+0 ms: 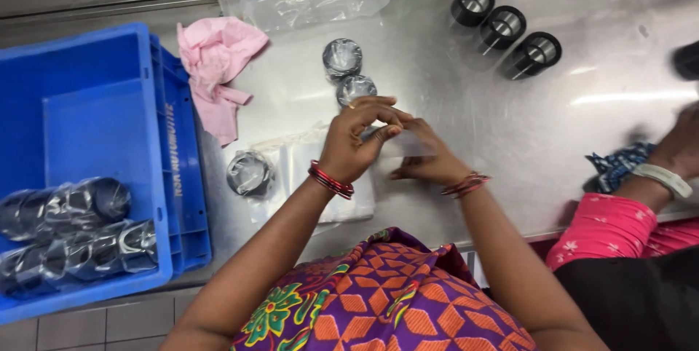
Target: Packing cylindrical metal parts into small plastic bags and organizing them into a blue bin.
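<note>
clear plastic bag (408,141), thin, translucent, held flat

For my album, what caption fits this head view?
Both hands, left and right, open a clear plastic bag beside wrapped metal cylinders.

Bright overhead light, glare streaks on steel table (510,125), slightly soft focus

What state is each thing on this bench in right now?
Clear bag: held between both hands.
Left hand: pinching the bag.
Right hand: gripping the bag.
Three black cylinders: unwrapped, lying in a row.
Three wrapped parts on table: bagged, loose.
Blue crate: partly filled with wrapped parts.
Pink cloth: crumpled.
Stack of bags: flat.
</note>
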